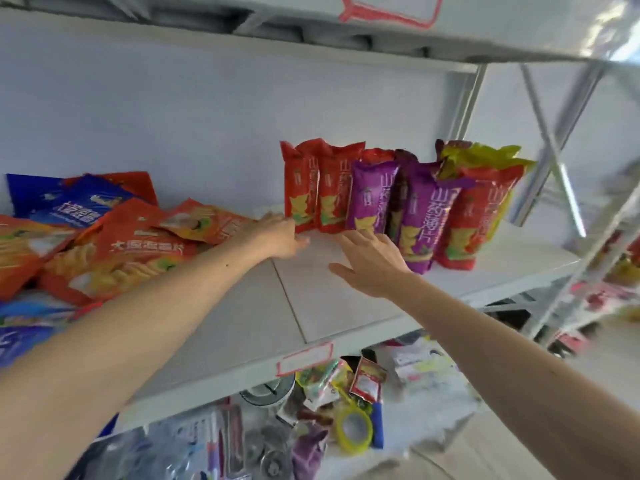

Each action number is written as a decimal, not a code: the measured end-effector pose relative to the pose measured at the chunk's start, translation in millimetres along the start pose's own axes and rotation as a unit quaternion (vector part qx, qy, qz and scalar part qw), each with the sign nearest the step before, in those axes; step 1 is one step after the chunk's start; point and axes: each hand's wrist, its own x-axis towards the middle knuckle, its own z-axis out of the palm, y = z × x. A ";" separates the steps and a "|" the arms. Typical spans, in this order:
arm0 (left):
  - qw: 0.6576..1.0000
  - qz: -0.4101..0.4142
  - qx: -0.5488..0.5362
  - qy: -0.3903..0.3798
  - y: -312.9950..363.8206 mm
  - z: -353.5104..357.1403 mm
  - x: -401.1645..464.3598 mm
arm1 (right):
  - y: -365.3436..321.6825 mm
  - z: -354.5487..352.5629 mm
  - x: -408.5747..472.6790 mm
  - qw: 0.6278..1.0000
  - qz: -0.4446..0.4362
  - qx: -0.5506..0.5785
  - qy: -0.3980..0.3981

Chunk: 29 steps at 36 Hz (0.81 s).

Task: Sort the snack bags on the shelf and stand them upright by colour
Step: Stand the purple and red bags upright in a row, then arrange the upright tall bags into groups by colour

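Observation:
A row of snack bags stands upright on the white shelf (pixel 346 306): two red bags (pixel 317 188), then purple bags (pixel 372 199), another purple bag (pixel 420 220), a red bag (pixel 467 220) and yellow-green bags (pixel 485 157) behind. My left hand (pixel 280 235) reaches with straight fingers to the base of the leftmost red bag. My right hand (pixel 372 263) is spread flat, fingertips at the base of the purple bags. A heap of orange-red bags (pixel 128 251) and blue bags (pixel 65 206) lies flat at the left.
A shelf board (pixel 485 32) hangs overhead, with metal uprights and diagonal braces (pixel 550 140) at the right. The shelf below holds mixed small packets, a yellow tape roll (pixel 355 429) and a tin. A red-edged price label (pixel 304 358) sits on the shelf's front edge.

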 end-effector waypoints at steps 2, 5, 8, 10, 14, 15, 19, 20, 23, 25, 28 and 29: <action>1.000 0.016 -0.004 -0.006 35.8 4.3 1.5 | 26.4 -2.2 -23.2 1.000 0.007 -0.009 -0.004; 0.999 0.049 -0.017 -0.008 93.3 11.5 -2.3 | 64.4 -3.1 -58.4 1.000 0.014 -0.014 0.000; 0.996 0.078 -0.027 -0.018 145.8 21.7 -0.4 | 101.0 -1.9 -90.4 0.999 0.035 -0.005 0.003; 0.994 0.099 -0.012 -0.033 177.0 26.9 3.8 | 124.7 -1.9 -108.0 0.999 0.052 0.006 0.005; 0.988 0.149 0.035 -0.037 235.2 20.7 7.7 | 175.1 -2.8 -134.2 0.996 0.095 -0.002 0.004; 0.986 0.159 0.037 -0.036 247.8 17.5 9.3 | 187.8 -2.9 -139.3 0.994 0.106 -0.006 0.003; 0.978 0.208 0.031 -0.004 290.9 3.9 22.9 | 233.8 -2.9 -153.1 0.987 0.158 -0.005 -0.004; 0.975 0.219 0.035 0.009 300.1 -0.9 26.7 | 244.1 -2.5 -154.7 0.986 0.166 -0.007 -0.007; 0.967 0.246 0.055 0.044 326.9 -19.1 38.9 | 273.2 0.3 -155.3 0.983 0.180 -0.017 -0.012; 0.961 0.262 0.063 0.069 344.9 -36.4 47.7 | 291.8 2.4 -151.7 0.982 0.190 -0.013 -0.014; 0.952 0.284 0.046 0.107 370.6 -67.2 64.7 | 317.3 5.1 -140.9 0.980 0.196 -0.011 -0.020; 0.949 0.288 0.041 0.123 378.1 -77.7 72.0 | 325.4 6.5 -136.3 0.980 0.199 -0.009 -0.020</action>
